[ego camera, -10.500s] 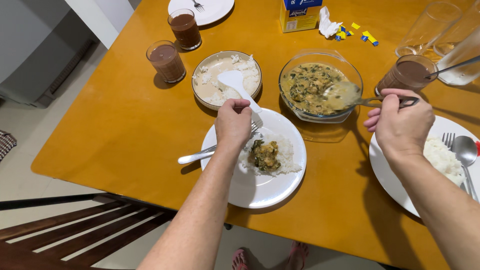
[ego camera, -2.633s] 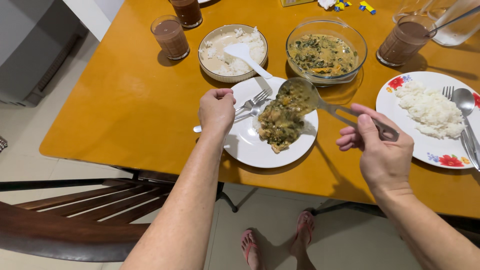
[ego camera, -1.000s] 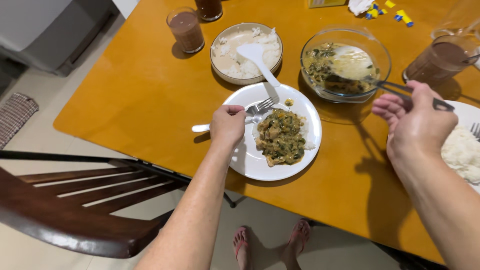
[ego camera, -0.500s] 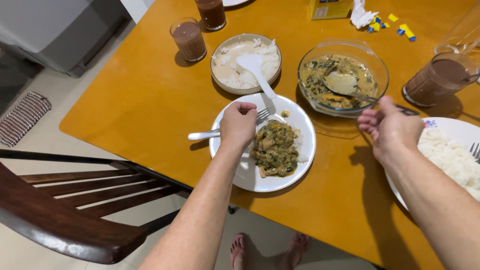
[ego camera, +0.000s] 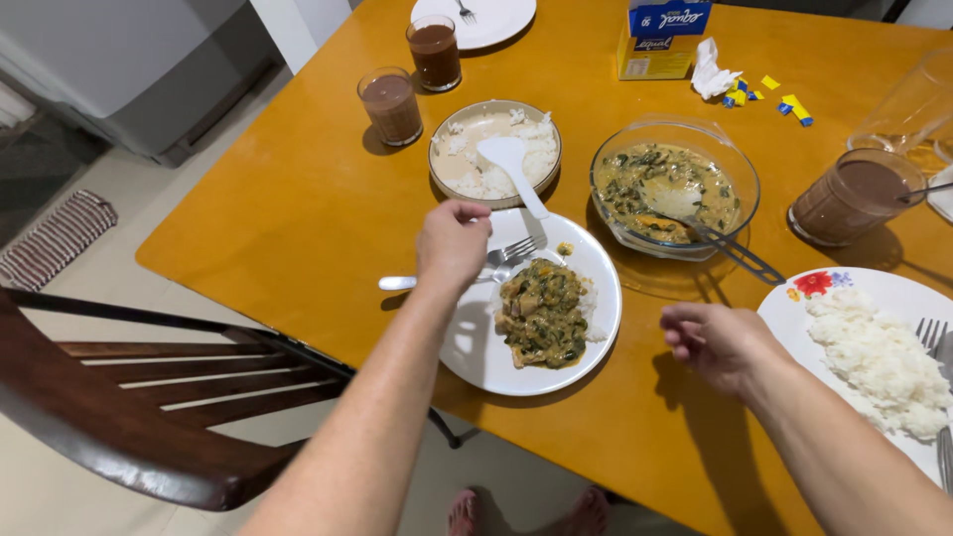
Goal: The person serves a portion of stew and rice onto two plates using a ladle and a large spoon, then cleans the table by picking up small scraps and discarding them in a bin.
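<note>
On the orange worktop [ego camera: 298, 199], the left hand [ego camera: 452, 248] sits curled at the near-left rim of the white plate [ego camera: 476, 347], its fingers closed over the handles of the fork [ego camera: 514, 248] and the spoon lying with it; whether it truly grips them or only presses them against the plate is hard to say from this angle. The green curry [ego camera: 541, 313] is heaped over rice toward the right half of that plate. The right hand [ego camera: 720, 342] hovers empty just above the worktop, fingers loosely bent and apart, between the white plate and the flowered plate [ego camera: 824, 288] of plain rice. The serving spoon [ego camera: 730, 250] rests in the glass bowl [ego camera: 740, 179], handle propped over the rim and pointing at that free hand. For a clean job, I'd judge the left hand should keep the plate steady and level, since the curry looks wet and sits near the edge, and hold the fork and spoon together so neither slides into the food. The rice dish [ego camera: 447, 179] with its white paddle [ego camera: 511, 164] stands just behind. Hidden bits: the spoon's bowl is tucked under the left hand, the flowered plate runs off the right edge, and the clear glassware at far right is cut off.
</note>
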